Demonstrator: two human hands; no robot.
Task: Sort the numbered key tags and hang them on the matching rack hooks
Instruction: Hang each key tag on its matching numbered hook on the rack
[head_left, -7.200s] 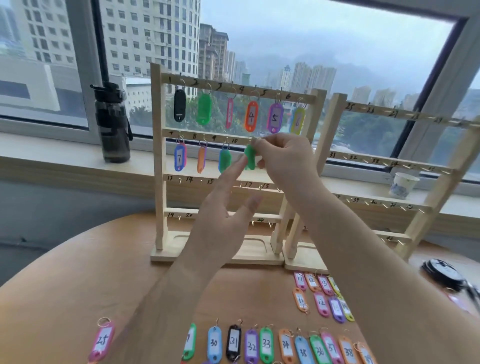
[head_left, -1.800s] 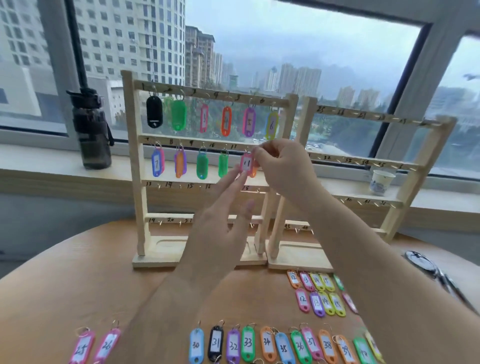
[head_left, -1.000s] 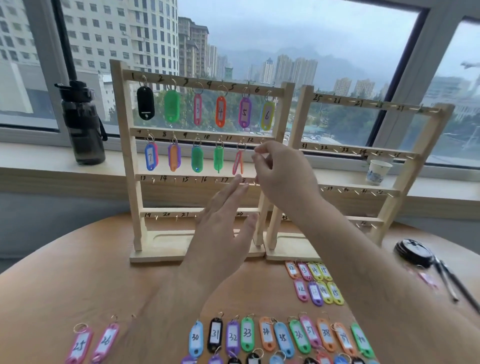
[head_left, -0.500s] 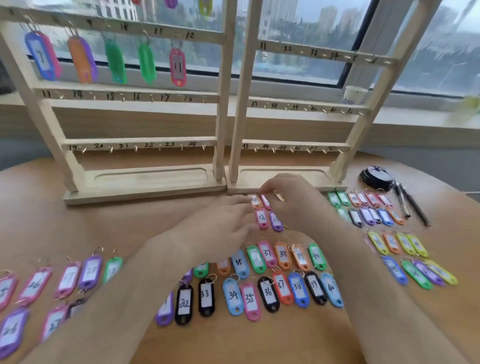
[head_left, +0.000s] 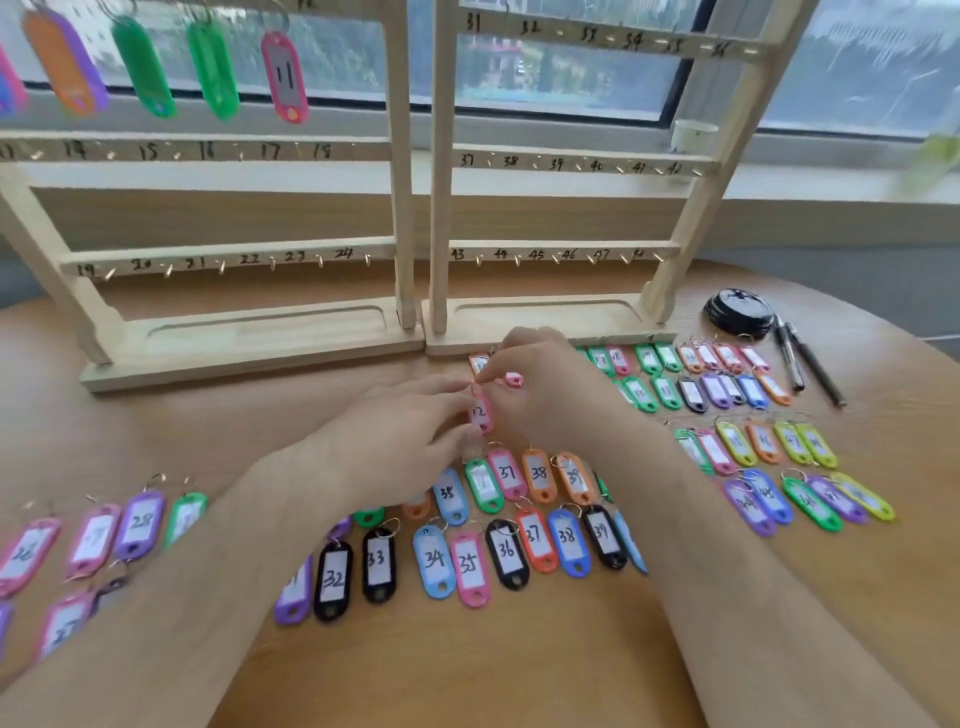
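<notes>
While the pink tag 12 is pinched by its ring between thumb and forefinger of the right hand, its body is held in the fingertips of the left hand, just off the table. Pick-up seems to be the step in hand. Next, the tag probably has to be carried up and left from the grip to the left rack and its ring slipped over the hook beside hanging tag 11.
</notes>
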